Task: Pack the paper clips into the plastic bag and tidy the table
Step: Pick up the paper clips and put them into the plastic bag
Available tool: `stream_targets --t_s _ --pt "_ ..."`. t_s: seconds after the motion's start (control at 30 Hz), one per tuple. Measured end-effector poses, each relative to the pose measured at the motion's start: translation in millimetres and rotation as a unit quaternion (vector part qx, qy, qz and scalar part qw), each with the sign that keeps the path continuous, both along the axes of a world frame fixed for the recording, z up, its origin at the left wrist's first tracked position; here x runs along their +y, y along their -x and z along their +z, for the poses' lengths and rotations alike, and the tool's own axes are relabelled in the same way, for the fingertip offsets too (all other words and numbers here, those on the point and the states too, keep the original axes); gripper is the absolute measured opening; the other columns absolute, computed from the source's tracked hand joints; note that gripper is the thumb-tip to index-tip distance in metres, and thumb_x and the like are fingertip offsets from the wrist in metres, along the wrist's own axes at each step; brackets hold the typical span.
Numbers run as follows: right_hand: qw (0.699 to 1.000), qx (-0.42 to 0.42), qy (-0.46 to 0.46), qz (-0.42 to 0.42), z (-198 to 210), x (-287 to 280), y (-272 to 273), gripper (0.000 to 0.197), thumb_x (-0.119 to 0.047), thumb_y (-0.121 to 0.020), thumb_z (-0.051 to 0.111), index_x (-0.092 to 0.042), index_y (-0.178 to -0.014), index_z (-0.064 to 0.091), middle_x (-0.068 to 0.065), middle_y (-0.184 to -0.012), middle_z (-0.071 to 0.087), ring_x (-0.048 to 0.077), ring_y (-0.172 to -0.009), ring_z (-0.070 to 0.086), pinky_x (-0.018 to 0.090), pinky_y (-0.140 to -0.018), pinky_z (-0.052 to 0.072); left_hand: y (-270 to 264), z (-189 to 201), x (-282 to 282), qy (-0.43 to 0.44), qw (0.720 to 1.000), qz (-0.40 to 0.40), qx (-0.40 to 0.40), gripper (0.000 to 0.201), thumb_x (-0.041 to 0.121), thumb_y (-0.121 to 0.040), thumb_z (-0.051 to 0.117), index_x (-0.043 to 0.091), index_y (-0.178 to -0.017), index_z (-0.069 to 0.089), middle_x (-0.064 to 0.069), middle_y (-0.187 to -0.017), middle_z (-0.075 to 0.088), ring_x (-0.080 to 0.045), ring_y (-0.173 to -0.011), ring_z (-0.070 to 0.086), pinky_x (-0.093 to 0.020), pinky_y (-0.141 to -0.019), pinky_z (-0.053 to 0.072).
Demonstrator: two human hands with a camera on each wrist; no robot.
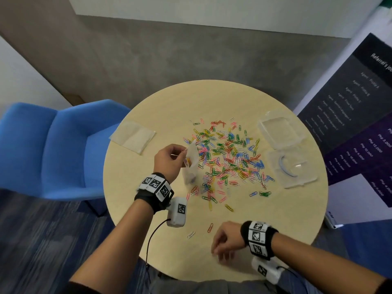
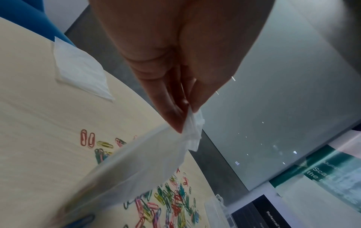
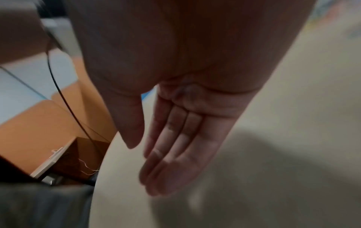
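Several coloured paper clips [image 1: 229,158] lie scattered over the middle of the round table [image 1: 286,219]; they also show in the left wrist view as paper clips [image 2: 168,202]. My left hand [image 1: 169,160] pinches the top edge of a small clear plastic bag [image 1: 191,164] that hangs upright at the pile's left side, with a few clips inside. From the wrist, the plastic bag [image 2: 140,166] hangs from my fingertips [image 2: 175,121]. My right hand [image 1: 224,242] hovers low over the table's near edge, fingers straight and relaxed [image 3: 175,154], holding nothing.
A clear plastic box [image 1: 294,168] with its lid [image 1: 280,128] swung back sits at the table's right. A flat stack of spare bags [image 1: 132,135] lies at the left edge. A blue chair [image 1: 53,149] stands left; a banner [image 1: 360,115] stands right. Stray clips [image 1: 210,228] lie near my right hand.
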State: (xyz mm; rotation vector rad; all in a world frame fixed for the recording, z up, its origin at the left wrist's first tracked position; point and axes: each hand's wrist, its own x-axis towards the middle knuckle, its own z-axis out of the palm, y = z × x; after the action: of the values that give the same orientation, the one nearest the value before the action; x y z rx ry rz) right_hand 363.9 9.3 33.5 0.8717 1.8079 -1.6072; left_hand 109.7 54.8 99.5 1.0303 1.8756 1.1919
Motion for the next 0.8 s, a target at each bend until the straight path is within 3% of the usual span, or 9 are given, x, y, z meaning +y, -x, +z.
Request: stream_targets --t_s 0.13,0.27,0.33,0.4,0.5,0.57,0.67,0.73,0.8 --pt "0.988 0.042 0.066 -0.134 -28 -10 3 0.032 -0.016 -0.088 0.068 -0.007 -0.118 0.065 0.017 -0.104 0.072 0.015 -0.078 0.072 0.030 -0.082 0.058 9 1 -9 -0.006 1.000 0.022 -0.013 0.006 0.015 -0.090 0.066 0.011 -0.088 0.071 -0.011 -0.078 0.072 -0.025 -0.067 0.071 -0.044 -0.069 0.062" --pt "0.956 0.090 -0.134 -0.243 -27 17 25 0.030 -0.024 -0.087 0.069 -0.018 -0.116 0.068 0.002 -0.105 0.073 0.014 -0.095 0.069 0.037 -0.093 0.054 19 5 -17 -0.014 0.998 0.046 -0.026 0.006 0.012 -0.091 0.065 0.009 -0.089 0.070 -0.011 -0.077 0.070 -0.025 -0.067 0.071 -0.042 -0.071 0.062" --pt "0.943 0.099 -0.263 -0.177 -14 24 35 0.028 -0.028 -0.089 0.065 -0.024 -0.116 0.068 -0.004 -0.104 0.070 0.008 -0.093 0.065 0.035 -0.092 0.054 24 8 -21 -0.017 0.998 0.055 -0.029 0.005 0.013 -0.091 0.066 0.010 -0.089 0.070 -0.010 -0.077 0.070 -0.025 -0.067 0.071 -0.042 -0.071 0.062" --pt "0.932 0.130 -0.337 -0.023 -6 14 47 0.029 -0.032 -0.090 0.060 -0.026 -0.118 0.065 -0.005 -0.111 0.067 0.010 -0.099 0.060 0.035 -0.094 0.052 29 9 -24 -0.022 0.998 0.060 -0.029 0.006 0.013 -0.091 0.066 0.010 -0.090 0.070 -0.011 -0.077 0.070 -0.025 -0.067 0.071 -0.042 -0.071 0.062" --pt "0.844 0.245 -0.400 0.261 -25 -19 57 0.038 -0.027 -0.088 0.061 -0.017 -0.124 0.059 0.006 -0.132 0.057 0.025 -0.121 0.050 0.042 -0.101 0.044 34 9 -28 -0.025 0.997 0.066 -0.025 0.009 0.014 -0.091 0.066 0.007 -0.092 0.070 -0.011 -0.078 0.071 -0.022 -0.067 0.071 -0.040 -0.071 0.062" --pt "0.786 0.235 -0.432 0.375 -49 -27 54 0.052 -0.030 -0.087 0.061 -0.015 -0.134 0.047 0.009 -0.148 0.040 0.031 -0.132 0.039 0.047 -0.106 0.037 38 9 -31 -0.026 0.997 0.071 -0.025 0.011 0.015 -0.091 0.066 0.006 -0.094 0.070 -0.012 -0.080 0.071 -0.023 -0.070 0.072 -0.040 -0.071 0.062" --pt "0.767 0.177 -0.493 0.370 -56 -7 45 0.067 -0.041 -0.095 0.042 -0.013 -0.152 0.017 0.010 -0.161 0.010 0.034 -0.147 0.013 0.054 -0.116 0.012 45 8 -37 -0.026 0.996 0.081 -0.027 0.011 0.014 -0.091 0.066 0.005 -0.095 0.070 -0.014 -0.082 0.071 -0.024 -0.071 0.071 -0.040 -0.071 0.062" --pt "0.771 0.117 -0.513 0.360 -56 15 38 0.069 -0.047 -0.100 0.026 -0.014 -0.154 -0.001 0.009 -0.160 -0.009 0.031 -0.147 -0.009 0.051 -0.118 -0.006 49 7 -42 -0.024 0.995 0.089 -0.025 0.010 0.015 -0.091 0.066 0.006 -0.095 0.070 -0.014 -0.083 0.072 -0.021 -0.069 0.071 -0.040 -0.071 0.062" --pt "0.767 0.075 -0.539 0.341 -54 41 36 0.069 -0.050 -0.100 0.018 -0.014 -0.152 -0.008 0.009 -0.159 -0.016 0.029 -0.146 -0.017 0.047 -0.116 -0.015 52 7 -44 -0.021 0.995 0.093 -0.024 0.010 0.015 -0.091 0.066 0.007 -0.095 0.070 -0.013 -0.085 0.072 -0.019 -0.070 0.071 -0.039 -0.071 0.063"
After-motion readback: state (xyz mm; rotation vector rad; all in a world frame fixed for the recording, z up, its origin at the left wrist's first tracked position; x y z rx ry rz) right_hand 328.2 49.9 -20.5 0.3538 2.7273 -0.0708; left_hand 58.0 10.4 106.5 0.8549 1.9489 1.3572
